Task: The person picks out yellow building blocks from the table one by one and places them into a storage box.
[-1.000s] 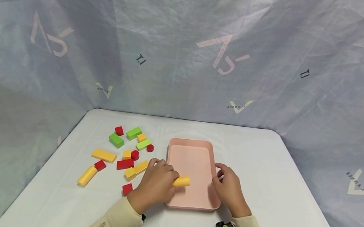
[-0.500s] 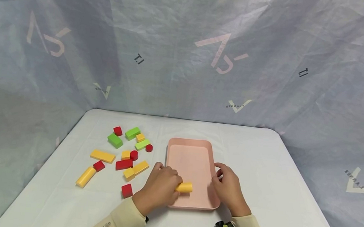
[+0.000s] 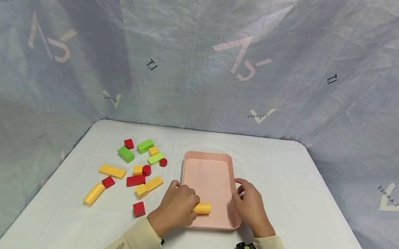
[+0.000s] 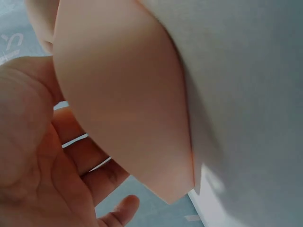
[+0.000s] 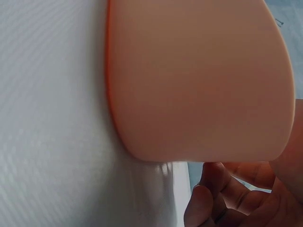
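A yellow cylinder block (image 3: 203, 208) lies low over the near left part of a shallow pink tray (image 3: 210, 173). My left hand (image 3: 179, 204) reaches over the tray's left wall and grips the block's left end, which the fingers hide. At the right wall, my right hand (image 3: 250, 205) holds the rim with thumb and curled fingers. The left wrist view has the tray's outer wall (image 4: 128, 104) in front of the left palm and hides the block. In the right wrist view, the right fingers (image 5: 199, 205) show past the tray's corner.
Left of the tray lie several loose blocks: green blocks (image 3: 126, 154), a red cube (image 3: 139, 209), a red bar (image 3: 136, 181), a yellow plank (image 3: 112, 171) and another yellow cylinder (image 3: 93, 194). A grey printed curtain (image 3: 196, 80) hangs behind the white table (image 3: 304, 198).
My left hand has moved slightly right and nearer, lowering the yellow cylinder toward the tray's floor. My right hand stays at the tray's right edge.
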Demonstrator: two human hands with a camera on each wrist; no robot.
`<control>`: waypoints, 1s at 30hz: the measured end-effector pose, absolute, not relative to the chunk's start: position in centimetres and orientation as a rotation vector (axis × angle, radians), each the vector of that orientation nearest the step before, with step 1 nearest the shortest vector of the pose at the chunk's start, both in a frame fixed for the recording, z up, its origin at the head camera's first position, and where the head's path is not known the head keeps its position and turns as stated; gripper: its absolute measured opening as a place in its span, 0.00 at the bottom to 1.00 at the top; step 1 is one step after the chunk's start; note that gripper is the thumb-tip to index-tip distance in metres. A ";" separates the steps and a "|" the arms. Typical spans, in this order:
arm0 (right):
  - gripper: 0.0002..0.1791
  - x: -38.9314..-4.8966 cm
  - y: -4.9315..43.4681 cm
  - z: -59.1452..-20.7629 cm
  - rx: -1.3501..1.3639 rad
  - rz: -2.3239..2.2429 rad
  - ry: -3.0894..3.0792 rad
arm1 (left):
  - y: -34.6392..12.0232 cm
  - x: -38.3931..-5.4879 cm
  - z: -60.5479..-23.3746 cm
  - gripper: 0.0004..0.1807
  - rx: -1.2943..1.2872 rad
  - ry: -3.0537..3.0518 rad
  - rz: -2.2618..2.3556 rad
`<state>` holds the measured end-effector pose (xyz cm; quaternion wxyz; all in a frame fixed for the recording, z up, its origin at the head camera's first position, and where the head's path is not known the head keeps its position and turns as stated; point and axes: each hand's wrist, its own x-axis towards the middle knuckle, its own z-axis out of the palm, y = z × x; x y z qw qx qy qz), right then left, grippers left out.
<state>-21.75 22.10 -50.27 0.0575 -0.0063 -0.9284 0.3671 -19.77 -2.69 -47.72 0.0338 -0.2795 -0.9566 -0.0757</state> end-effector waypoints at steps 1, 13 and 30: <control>0.27 -21.7 22.1 -50.3 -0.021 1.115 -2.816 | -2.7 -19.8 -47.8 0.10 -0.858 -2.949 -0.233; 0.27 -21.9 22.2 -50.5 -0.018 1.114 -2.812 | -2.6 -19.8 -48.1 0.11 -0.852 -2.976 -0.250; 0.27 -21.8 22.1 -50.3 -0.017 1.125 -2.813 | -2.7 -19.8 -47.9 0.11 -0.843 -2.969 -0.263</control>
